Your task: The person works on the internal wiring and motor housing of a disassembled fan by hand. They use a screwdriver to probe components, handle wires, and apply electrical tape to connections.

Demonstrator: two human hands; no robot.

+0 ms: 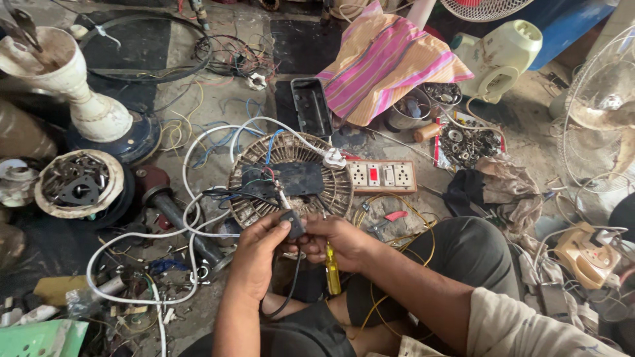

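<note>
Head view, looking down over bent knees at a cluttered workshop floor. Left hand (259, 254) closed in a pinch on a small black switch box (293, 223), thumb and forefinger clamped on its lower end. Right hand (337, 239) touching the same box from the other side, fingers curled shut around a yellow-handled screwdriver (332, 270) hanging handle-down below the palm. Box between the two hands, at the fingertips of both, left holding it more fully. Long axis of the box tilted, running up and away toward the round fan motor plate (289, 177) just beyond. Thin coloured wires (264, 188) leading from the box's upper end onto that plate; a black cord (291, 284) dropping from its lower end toward the lap. Both forearms reaching forward from below, wrists converging, knuckles up. White extension board (382, 176) just right of the plate, white cable (188, 225) looping to the left, striped cloth (383, 63) farther back.
</note>
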